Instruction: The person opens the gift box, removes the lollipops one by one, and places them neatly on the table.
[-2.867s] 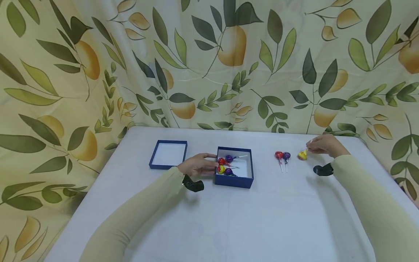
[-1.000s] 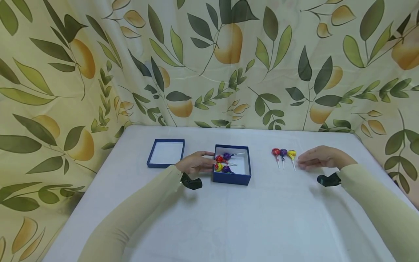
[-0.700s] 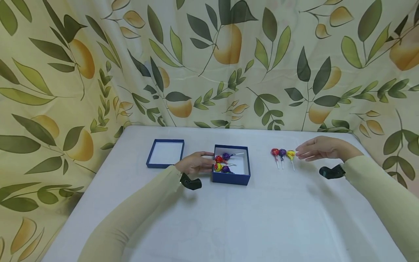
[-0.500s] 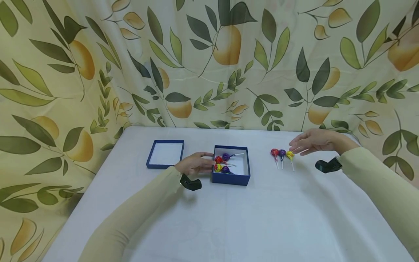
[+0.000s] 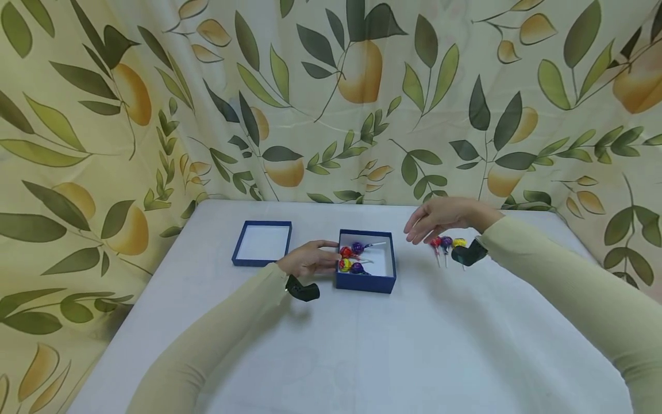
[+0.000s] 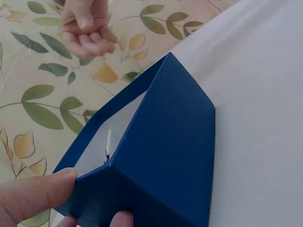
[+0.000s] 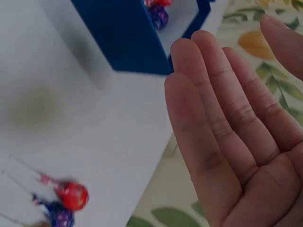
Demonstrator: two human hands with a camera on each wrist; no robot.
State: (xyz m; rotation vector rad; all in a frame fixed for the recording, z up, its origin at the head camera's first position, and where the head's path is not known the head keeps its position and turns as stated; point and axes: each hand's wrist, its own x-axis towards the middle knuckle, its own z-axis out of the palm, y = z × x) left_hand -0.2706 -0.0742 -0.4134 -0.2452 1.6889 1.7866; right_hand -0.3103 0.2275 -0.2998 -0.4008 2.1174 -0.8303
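Observation:
My left hand [image 5: 307, 259] rests against the left side of an open dark blue box [image 5: 366, 283]. In the left wrist view its thumb [image 6: 64, 182] touches the rim and its fingertips [image 6: 122, 220] lie against the outer wall. Several wrapped lollipops lie in the box, among them a red lollipop [image 5: 345, 252] and a yellow one [image 5: 344, 264]. My right hand [image 5: 439, 218] hovers between the box and three lollipops on the table, its fingers extended and nothing in them. Those three are red [image 5: 437, 242], purple [image 5: 446, 242] and yellow [image 5: 458, 242], partly covered by my right wrist's camera.
A shallow blue box lid [image 5: 262, 243] with a white inside lies left of the box, just beyond my left hand. White cloth covers the table [image 5: 331, 345]. A curtain [image 5: 331, 132] printed with leaves and fruit hangs along the back and left.
My right hand set the yellow lollipop beside the red and purple ones and let go of it. Empty, it has since moved left towards the box. My left hand has stayed at the box.

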